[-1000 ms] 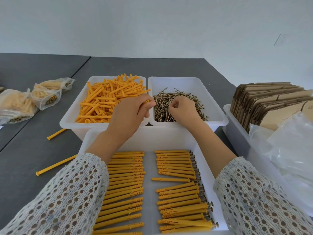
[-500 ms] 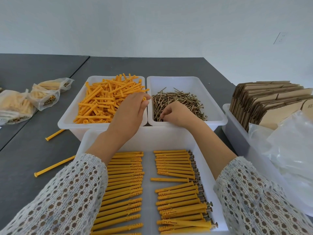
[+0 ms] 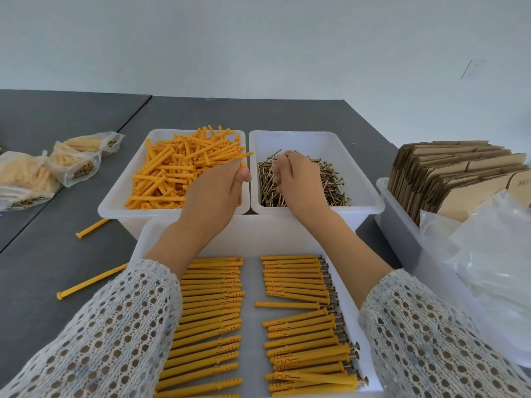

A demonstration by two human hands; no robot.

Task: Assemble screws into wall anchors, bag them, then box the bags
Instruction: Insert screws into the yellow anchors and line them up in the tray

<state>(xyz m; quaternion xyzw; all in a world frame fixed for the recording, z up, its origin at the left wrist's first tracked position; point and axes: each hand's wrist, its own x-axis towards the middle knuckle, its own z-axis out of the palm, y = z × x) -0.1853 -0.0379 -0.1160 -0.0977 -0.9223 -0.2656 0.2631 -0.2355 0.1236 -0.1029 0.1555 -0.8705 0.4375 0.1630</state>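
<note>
Head cam view: the left hand [image 3: 214,193] has its fingers curled around an orange wall anchor [image 3: 230,158], held over the bin of loose anchors [image 3: 172,173] at the far middle of the desk [image 3: 43,254]. The right hand [image 3: 298,182] is over the screw bin [image 3: 359,168] right beside it, fingers pinched on a screw [image 3: 283,153]. The near tray [image 3: 250,234] holds two rows of assembled anchors [image 3: 298,326], screw heads poking out right. Filled bags [image 3: 37,173] sit at the desk's left edge, flat cardboard boxes [image 3: 454,173] and plastic bags [image 3: 494,268] on the right. Two stray anchors [image 3: 89,281] lie left of the tray.
</note>
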